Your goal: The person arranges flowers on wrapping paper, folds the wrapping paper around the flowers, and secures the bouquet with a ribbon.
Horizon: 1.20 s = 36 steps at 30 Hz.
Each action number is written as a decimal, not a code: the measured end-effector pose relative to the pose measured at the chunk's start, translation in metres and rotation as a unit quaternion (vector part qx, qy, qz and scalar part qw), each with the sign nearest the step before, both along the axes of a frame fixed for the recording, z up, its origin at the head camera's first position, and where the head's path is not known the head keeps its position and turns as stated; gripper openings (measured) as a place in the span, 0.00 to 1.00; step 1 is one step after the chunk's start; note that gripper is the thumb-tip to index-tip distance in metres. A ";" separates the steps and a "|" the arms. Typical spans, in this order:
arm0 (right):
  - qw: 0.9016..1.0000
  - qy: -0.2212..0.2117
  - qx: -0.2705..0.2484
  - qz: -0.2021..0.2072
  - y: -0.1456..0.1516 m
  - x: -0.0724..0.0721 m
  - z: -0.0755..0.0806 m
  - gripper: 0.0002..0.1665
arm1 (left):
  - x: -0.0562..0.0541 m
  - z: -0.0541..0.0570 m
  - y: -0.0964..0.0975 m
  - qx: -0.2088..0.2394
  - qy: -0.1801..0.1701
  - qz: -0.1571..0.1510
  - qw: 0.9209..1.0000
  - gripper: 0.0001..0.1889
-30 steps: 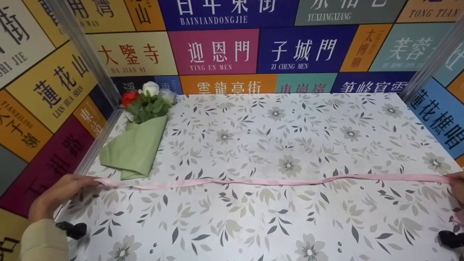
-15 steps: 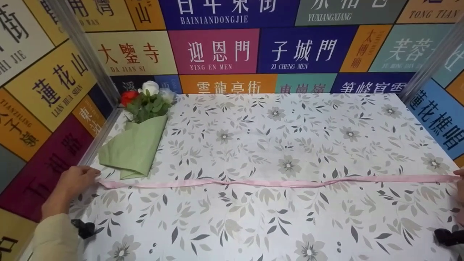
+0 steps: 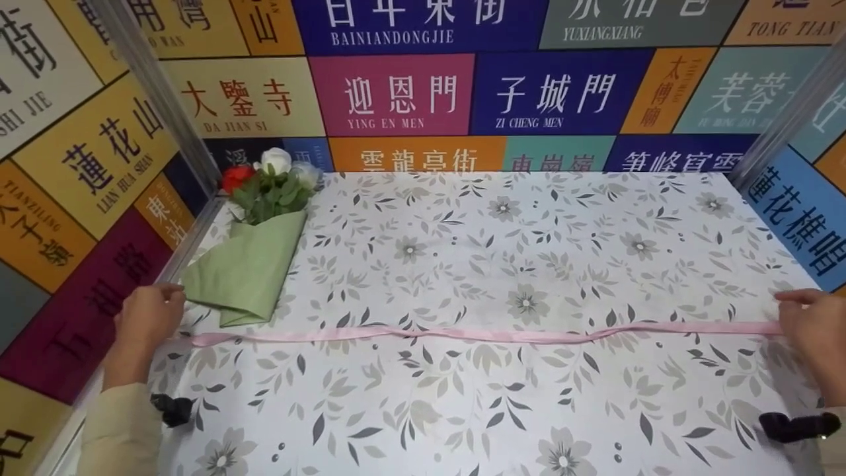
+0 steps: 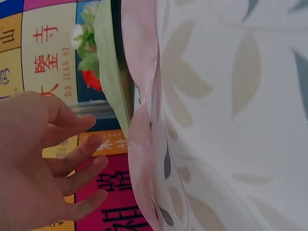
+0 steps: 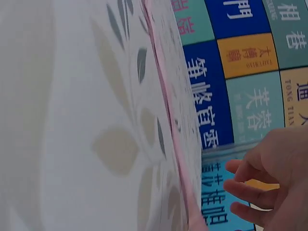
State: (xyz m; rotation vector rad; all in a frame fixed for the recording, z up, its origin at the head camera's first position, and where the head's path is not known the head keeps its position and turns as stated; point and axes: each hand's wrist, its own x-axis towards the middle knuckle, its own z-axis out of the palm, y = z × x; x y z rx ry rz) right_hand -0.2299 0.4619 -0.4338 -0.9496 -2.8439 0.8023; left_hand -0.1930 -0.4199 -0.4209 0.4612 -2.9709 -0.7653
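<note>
A long pink ribbon stretches crosswise over the flower-patterned tablecloth, with a few twists along it. My left hand is raised near the ribbon's left end; in the left wrist view its loosely bent fingers hold nothing and stand apart from the ribbon. Over the right end is my right hand, covering that part of the ribbon in the head view. The right wrist view shows its relaxed fingers holding nothing, beside the ribbon. Close to my left hand lies a bouquet in green wrapping.
Red and white flowers top the bouquet at the table's back left. Colourful sign-printed walls enclose the back and both sides, with clear corner posts. A black wrist device sits by my left sleeve, another by the right.
My left hand has let go of the ribbon's left end and lifted away, slightly right. My right hand has released the other end and moved left into fuller view. The ribbon stays nearly still.
</note>
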 end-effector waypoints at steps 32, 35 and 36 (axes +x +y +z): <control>0.849 0.227 -0.047 0.476 -0.303 -0.035 0.015 0.19 | -0.005 0.013 0.068 0.068 0.137 -0.017 0.988 0.34; 0.822 0.200 -0.052 0.530 -0.331 -0.036 0.011 0.23 | -0.008 0.010 0.068 0.112 0.125 -0.025 0.986 0.37; 0.815 0.194 -0.055 0.543 -0.340 -0.036 0.010 0.24 | -0.009 0.009 0.068 0.124 0.121 -0.028 0.984 0.38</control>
